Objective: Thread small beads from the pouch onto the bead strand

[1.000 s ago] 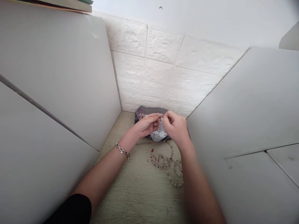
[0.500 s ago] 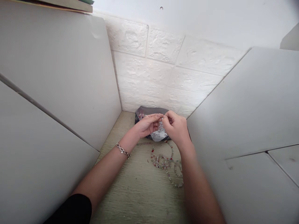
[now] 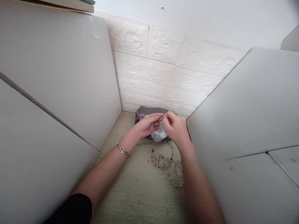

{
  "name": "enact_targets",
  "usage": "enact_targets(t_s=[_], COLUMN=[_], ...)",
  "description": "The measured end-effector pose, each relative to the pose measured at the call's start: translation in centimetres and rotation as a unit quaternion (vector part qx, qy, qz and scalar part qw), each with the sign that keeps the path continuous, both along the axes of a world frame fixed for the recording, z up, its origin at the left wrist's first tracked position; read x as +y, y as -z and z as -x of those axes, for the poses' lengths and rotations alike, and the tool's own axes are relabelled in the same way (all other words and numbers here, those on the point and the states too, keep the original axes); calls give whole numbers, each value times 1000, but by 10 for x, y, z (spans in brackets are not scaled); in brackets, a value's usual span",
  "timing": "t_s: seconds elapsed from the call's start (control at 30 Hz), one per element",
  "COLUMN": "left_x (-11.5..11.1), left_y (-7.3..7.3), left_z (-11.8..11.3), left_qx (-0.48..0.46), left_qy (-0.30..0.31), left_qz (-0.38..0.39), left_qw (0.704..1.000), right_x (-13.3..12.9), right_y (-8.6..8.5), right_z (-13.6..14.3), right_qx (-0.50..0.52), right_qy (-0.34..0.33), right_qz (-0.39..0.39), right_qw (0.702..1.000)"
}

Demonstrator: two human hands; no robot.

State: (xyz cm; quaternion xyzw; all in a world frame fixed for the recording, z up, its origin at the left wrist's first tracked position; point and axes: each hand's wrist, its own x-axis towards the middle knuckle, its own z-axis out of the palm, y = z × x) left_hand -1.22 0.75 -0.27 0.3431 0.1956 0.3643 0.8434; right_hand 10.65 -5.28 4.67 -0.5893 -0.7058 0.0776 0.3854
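Observation:
My left hand (image 3: 150,123) and my right hand (image 3: 174,126) meet fingertip to fingertip above a dark bag (image 3: 153,110). Both are closed in a pinch, and whatever lies between the fingertips is too small to make out. The bag lies open against the wall, with small pink and red beads (image 3: 141,116) at its left and a clear, shiny plastic part (image 3: 158,135) at its front. In front of it, a long strand of small pale and red beads (image 3: 163,162) lies in loops on the greenish surface, partly behind my right forearm.
White panels rise at the left (image 3: 70,71) and at the right (image 3: 245,102). A white brick-patterned wall (image 3: 163,68) closes off the back. The edge of some books or boards (image 3: 70,4) shows at the top left.

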Motion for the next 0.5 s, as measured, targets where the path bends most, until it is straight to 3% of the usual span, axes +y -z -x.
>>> enact_targets(t_s=[0.5], left_x=[-6], left_y=[-6], left_z=[-1], left_qx=[-47], left_qy=[9], left_qz=[23], left_qw=[999], right_x=[-6], right_y=[-6], right_z=[4], right_qx=[29], right_qy=[23], right_qz=[-2], right_qw=[999])
